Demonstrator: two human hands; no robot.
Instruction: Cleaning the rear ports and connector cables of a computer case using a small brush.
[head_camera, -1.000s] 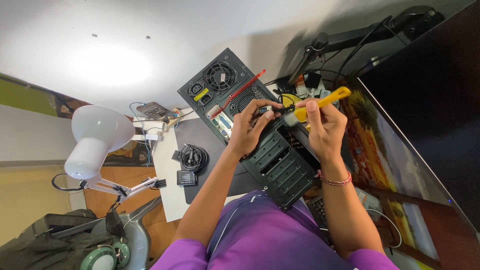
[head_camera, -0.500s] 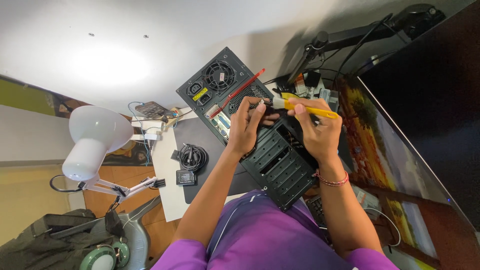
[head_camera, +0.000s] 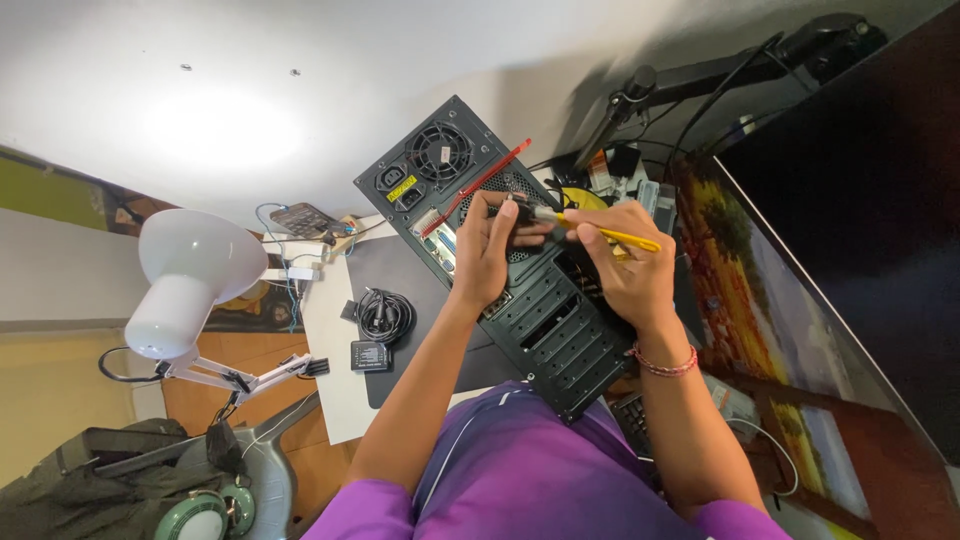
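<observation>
You are closing your left hand (head_camera: 487, 255) on a small black part against the computer case (head_camera: 520, 290) to steady it while your right hand (head_camera: 625, 265), fingers curled, is gripping a yellow screwdriver (head_camera: 600, 232) tip-first toward it.

a yellow-handled brush (head_camera: 600, 234) lies level against the black computer case's (head_camera: 520, 290) rear.

Hands (head_camera: 560, 250) on black computer case (head_camera: 520, 300)

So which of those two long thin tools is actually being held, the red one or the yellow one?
The yellow-handled tool, gripped in the right hand and pointing toward the left hand. The red stick lies untouched on the black computer case.
</observation>
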